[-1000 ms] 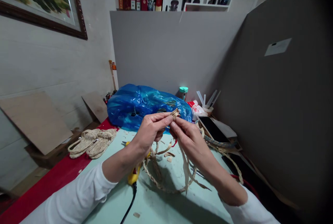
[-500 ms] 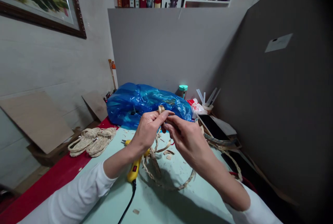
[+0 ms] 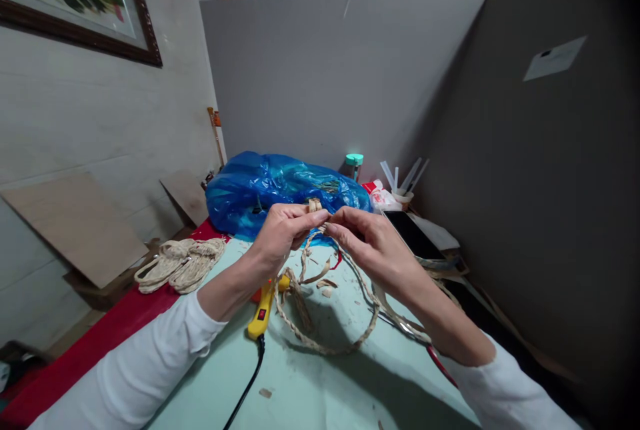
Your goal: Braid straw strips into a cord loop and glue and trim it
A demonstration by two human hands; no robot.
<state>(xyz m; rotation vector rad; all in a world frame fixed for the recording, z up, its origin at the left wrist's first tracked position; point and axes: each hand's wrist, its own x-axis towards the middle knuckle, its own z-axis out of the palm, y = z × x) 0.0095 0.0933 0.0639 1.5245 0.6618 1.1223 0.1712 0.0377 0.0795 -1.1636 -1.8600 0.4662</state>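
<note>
My left hand (image 3: 287,229) pinches a small coil of pale braided straw cord (image 3: 315,205), whose top shows above the thumb. Fingertips of my right hand (image 3: 363,233) are closed against the same cord, close to the left thumb. From between the hands the braid (image 3: 367,333) hangs down and lies in a wide loop on the pale green mat. Under my left forearm lies a yellow glue gun (image 3: 261,317) with a black cable. Dry straw scraps (image 3: 327,287) are scattered beyond the loop.
A pair of woven straw sandals (image 3: 183,263) rests at the left on red cloth. Behind my hands bulges a blue plastic bag (image 3: 275,183). To the right are a dark-screened phone (image 3: 414,235), a cup of white sticks (image 3: 403,198) and a jar with a green lid (image 3: 354,162).
My right hand has shifted slightly right and turned flatter, its fingertips still by the left thumb. The view has tilted down a little.
</note>
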